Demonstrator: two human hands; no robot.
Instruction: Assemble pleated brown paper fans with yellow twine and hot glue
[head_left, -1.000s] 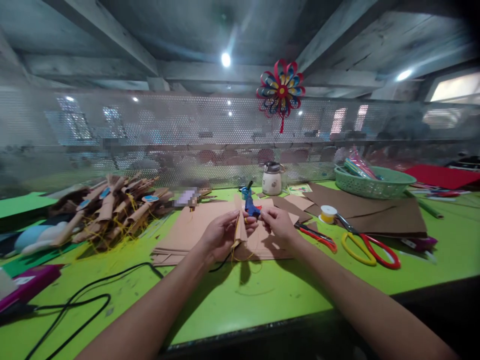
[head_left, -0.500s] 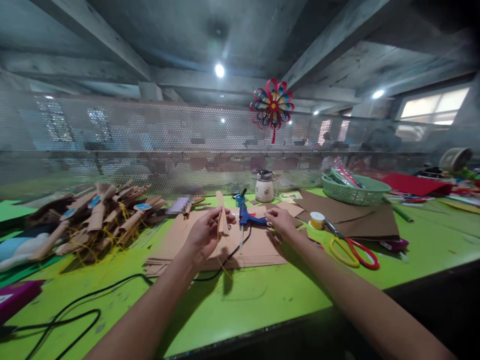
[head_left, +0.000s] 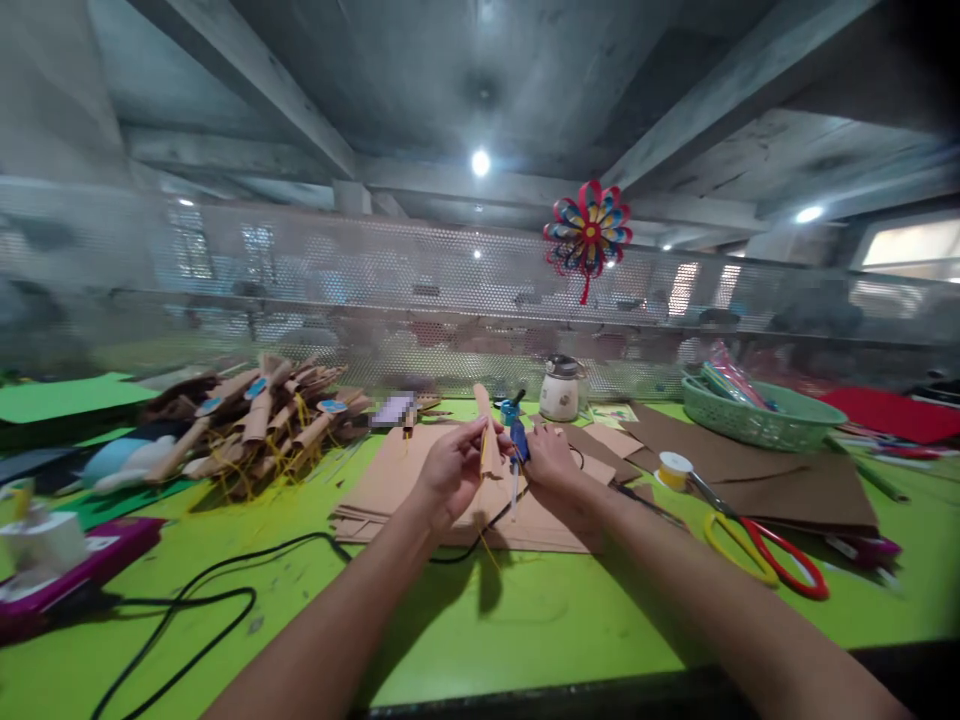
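Observation:
My left hand (head_left: 456,462) is closed around a folded strip of brown kraft paper (head_left: 489,440), held upright above a stack of kraft paper sheets (head_left: 382,475). A thin yellow string (head_left: 489,550) hangs below it. Just to the right, my right hand (head_left: 553,455) has its fingers wrapped round a blue hot glue gun (head_left: 519,438). Most of the gun's handle is hidden by that hand. A pale stick-like part (head_left: 514,490) points down from the gun, and its black cord runs left over the table.
Rolled paper pieces with yellow strings (head_left: 262,425) are heaped left. Right lie a yellow thread spool (head_left: 675,470), scissors (head_left: 772,560) and dark brown sheets (head_left: 757,480). Behind stand a jar-like bottle (head_left: 560,392) and a green basket (head_left: 757,415). A purple power strip (head_left: 112,570) lies front left.
My right hand has closed over the glue gun's handle, having been at its end with fingertips. The left hand still holds the paper strip. The view has swung left.

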